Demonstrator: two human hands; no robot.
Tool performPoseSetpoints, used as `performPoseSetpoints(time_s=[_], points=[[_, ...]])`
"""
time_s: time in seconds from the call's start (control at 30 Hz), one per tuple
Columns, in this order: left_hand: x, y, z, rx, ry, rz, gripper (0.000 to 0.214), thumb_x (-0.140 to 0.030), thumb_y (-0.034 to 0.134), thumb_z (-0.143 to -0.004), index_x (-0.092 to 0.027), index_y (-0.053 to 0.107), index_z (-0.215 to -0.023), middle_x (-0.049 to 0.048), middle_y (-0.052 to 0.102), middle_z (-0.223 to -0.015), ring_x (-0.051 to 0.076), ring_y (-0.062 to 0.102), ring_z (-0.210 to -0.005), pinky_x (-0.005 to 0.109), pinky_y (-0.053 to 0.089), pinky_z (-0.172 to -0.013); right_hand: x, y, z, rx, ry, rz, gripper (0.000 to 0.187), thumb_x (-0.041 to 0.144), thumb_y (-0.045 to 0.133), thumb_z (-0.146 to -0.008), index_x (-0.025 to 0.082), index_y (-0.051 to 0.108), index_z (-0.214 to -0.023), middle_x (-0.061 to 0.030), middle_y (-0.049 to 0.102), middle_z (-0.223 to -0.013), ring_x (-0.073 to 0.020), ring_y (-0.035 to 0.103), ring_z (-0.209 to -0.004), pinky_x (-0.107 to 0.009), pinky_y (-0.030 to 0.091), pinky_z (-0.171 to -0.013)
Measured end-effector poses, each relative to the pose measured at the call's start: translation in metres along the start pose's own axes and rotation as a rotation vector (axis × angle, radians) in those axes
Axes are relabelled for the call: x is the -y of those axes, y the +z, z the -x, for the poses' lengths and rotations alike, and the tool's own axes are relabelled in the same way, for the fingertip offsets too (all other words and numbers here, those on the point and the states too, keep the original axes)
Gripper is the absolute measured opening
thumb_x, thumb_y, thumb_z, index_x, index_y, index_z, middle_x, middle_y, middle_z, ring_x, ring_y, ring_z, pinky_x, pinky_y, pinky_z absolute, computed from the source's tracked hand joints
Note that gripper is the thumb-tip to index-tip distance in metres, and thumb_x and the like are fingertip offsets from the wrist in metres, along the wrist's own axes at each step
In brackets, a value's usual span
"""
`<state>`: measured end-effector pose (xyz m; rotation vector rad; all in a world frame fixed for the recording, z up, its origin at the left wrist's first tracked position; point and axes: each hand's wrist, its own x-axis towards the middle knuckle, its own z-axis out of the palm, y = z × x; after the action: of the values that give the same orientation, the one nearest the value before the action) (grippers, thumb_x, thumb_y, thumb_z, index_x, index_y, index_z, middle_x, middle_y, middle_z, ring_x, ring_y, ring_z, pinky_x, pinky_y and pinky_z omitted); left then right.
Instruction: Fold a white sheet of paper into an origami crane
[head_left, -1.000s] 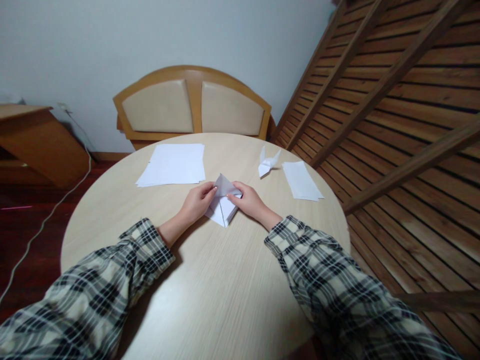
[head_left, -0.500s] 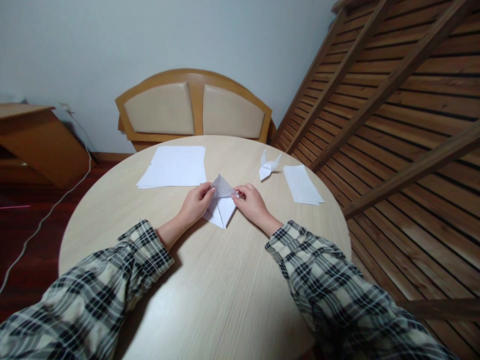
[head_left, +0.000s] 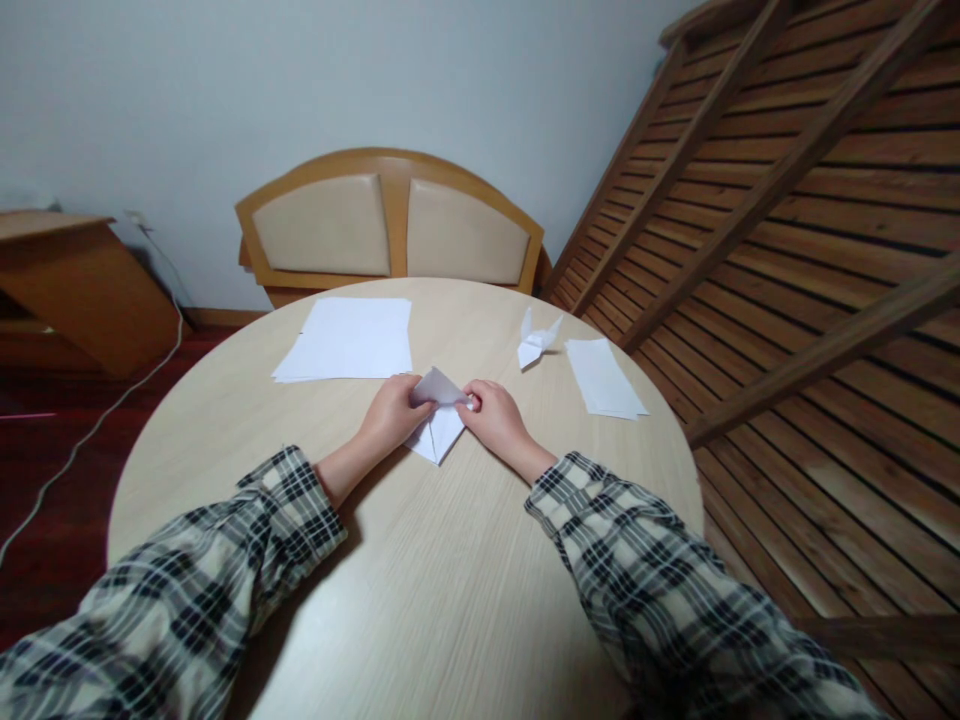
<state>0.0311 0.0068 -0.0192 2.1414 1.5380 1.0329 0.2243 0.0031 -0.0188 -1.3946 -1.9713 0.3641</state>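
Note:
A folded sheet of white paper [head_left: 437, 437] lies on the round table between my two hands, one point toward me and a flap standing up at its far end. My left hand [head_left: 391, 412] grips the paper's left side, thumb pressed on the crease at the flap's base. On the opposite side my right hand [head_left: 495, 415] pinches the paper's right corner between thumb and curled fingers. A folded paper crane [head_left: 534, 343] stands beyond my right hand. The fingers beneath the paper are hidden.
A stack of white paper sheets [head_left: 349, 340] lies at the table's far left, and smaller paper strips [head_left: 602, 378] lie at the right. Behind the pale round table [head_left: 420, 590] is a wooden headboard [head_left: 394, 165]. A slatted wooden panel [head_left: 810, 250] leans along the right side.
My left thumb has moved inward onto the crease at the flap's base. The upright flap now tilts a little differently, and the paper sits slightly further left in view.

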Motion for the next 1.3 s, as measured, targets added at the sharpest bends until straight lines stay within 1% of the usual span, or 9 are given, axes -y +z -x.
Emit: performPoseSetpoints(time_s=[0.17, 0.33, 0.5, 0.77, 0.9, 1.0, 1.1, 1.23, 1.3], points=[[-0.002, -0.003, -0.001, 0.032, 0.005, -0.044, 0.008, -0.026, 0.062, -0.080, -0.020, 0.062, -0.076, 0.0053, 0.068, -0.077, 0.021, 0.060, -0.071, 0.035, 0.045, -0.068, -0.002, 0.002, -0.002, -0.037, 0.000, -0.020, 0.006, 0.015, 0.065, -0.079, 0.020, 0.065, -0.083, -0.0053, 0.060, -0.092, -0.0204, 0.057, -0.089, -0.033, 0.045, -0.082], [-0.010, -0.006, 0.001, 0.050, 0.000, -0.104, 0.013, -0.032, 0.062, -0.083, -0.021, 0.060, -0.076, 0.0062, 0.066, -0.075, 0.023, 0.060, -0.071, 0.036, 0.043, -0.067, -0.002, 0.005, -0.005, -0.031, -0.030, 0.020, 0.006, 0.015, 0.062, -0.081, 0.021, 0.062, -0.080, -0.0049, 0.063, -0.084, -0.0218, 0.057, -0.087, -0.034, 0.045, -0.081], [-0.016, -0.006, 0.002, 0.068, -0.015, -0.143, 0.012, -0.031, 0.062, -0.084, -0.020, 0.061, -0.079, 0.0080, 0.067, -0.078, 0.025, 0.061, -0.072, 0.038, 0.043, -0.068, 0.001, 0.005, -0.004, -0.026, -0.013, 0.051, 0.006, 0.013, 0.059, -0.082, 0.019, 0.062, -0.083, -0.0080, 0.066, -0.090, -0.0229, 0.059, -0.091, -0.035, 0.045, -0.083], [-0.013, -0.006, 0.002, 0.057, -0.017, -0.129, 0.013, -0.032, 0.062, -0.083, -0.021, 0.059, -0.076, 0.0066, 0.067, -0.077, 0.022, 0.058, -0.068, 0.035, 0.040, -0.063, 0.003, 0.001, -0.003, -0.014, 0.019, 0.026, 0.011, 0.011, 0.059, -0.076, 0.021, 0.059, -0.082, -0.0059, 0.065, -0.085, -0.0215, 0.058, -0.083, -0.032, 0.043, -0.076], [-0.011, -0.005, 0.002, 0.051, 0.005, -0.108, 0.014, -0.032, 0.061, -0.084, -0.021, 0.058, -0.076, 0.0056, 0.065, -0.076, 0.020, 0.056, -0.067, 0.033, 0.037, -0.062, 0.004, 0.004, -0.003, -0.020, 0.025, 0.064, 0.007, 0.014, 0.058, -0.078, 0.021, 0.058, -0.080, -0.0060, 0.066, -0.083, -0.0213, 0.057, -0.081, -0.032, 0.041, -0.073], [-0.011, -0.005, 0.001, 0.057, -0.031, -0.141, 0.017, -0.034, 0.060, -0.086, -0.021, 0.056, -0.077, 0.0053, 0.063, -0.075, 0.020, 0.054, -0.067, 0.033, 0.035, -0.062, 0.007, 0.004, -0.001, 0.010, 0.042, 0.125, 0.007, 0.016, 0.057, -0.080, 0.020, 0.061, -0.085, -0.0061, 0.067, -0.085, -0.0208, 0.057, -0.082, -0.032, 0.039, -0.074], [-0.009, -0.004, 0.000, 0.039, -0.083, -0.146, 0.016, -0.035, 0.062, -0.088, -0.019, 0.058, -0.086, 0.0050, 0.062, -0.077, 0.020, 0.053, -0.067, 0.033, 0.033, -0.061, 0.011, -0.001, 0.001, 0.031, 0.061, 0.146, 0.013, 0.020, 0.061, -0.081, 0.020, 0.064, -0.094, -0.0041, 0.067, -0.085, -0.0209, 0.057, -0.084, -0.032, 0.038, -0.077], [-0.006, -0.003, -0.001, 0.013, -0.124, -0.085, 0.022, -0.032, 0.066, -0.086, -0.019, 0.058, -0.102, 0.0041, 0.063, -0.080, 0.019, 0.053, -0.068, 0.033, 0.034, -0.061, 0.008, -0.011, 0.004, 0.132, 0.026, -0.016, 0.024, 0.027, 0.069, -0.083, 0.021, 0.066, -0.106, -0.0016, 0.067, -0.084, -0.0194, 0.058, -0.081, -0.032, 0.042, -0.077], [-0.006, -0.003, -0.002, 0.024, -0.131, -0.077, 0.022, -0.031, 0.067, -0.085, -0.019, 0.057, -0.100, 0.0034, 0.062, -0.079, 0.018, 0.052, -0.068, 0.033, 0.034, -0.061, 0.000, -0.015, 0.002, 0.212, 0.037, -0.194, 0.022, 0.030, 0.062, -0.091, 0.021, 0.067, -0.110, -0.0029, 0.069, -0.087, -0.0178, 0.060, -0.079, -0.031, 0.045, -0.075]])
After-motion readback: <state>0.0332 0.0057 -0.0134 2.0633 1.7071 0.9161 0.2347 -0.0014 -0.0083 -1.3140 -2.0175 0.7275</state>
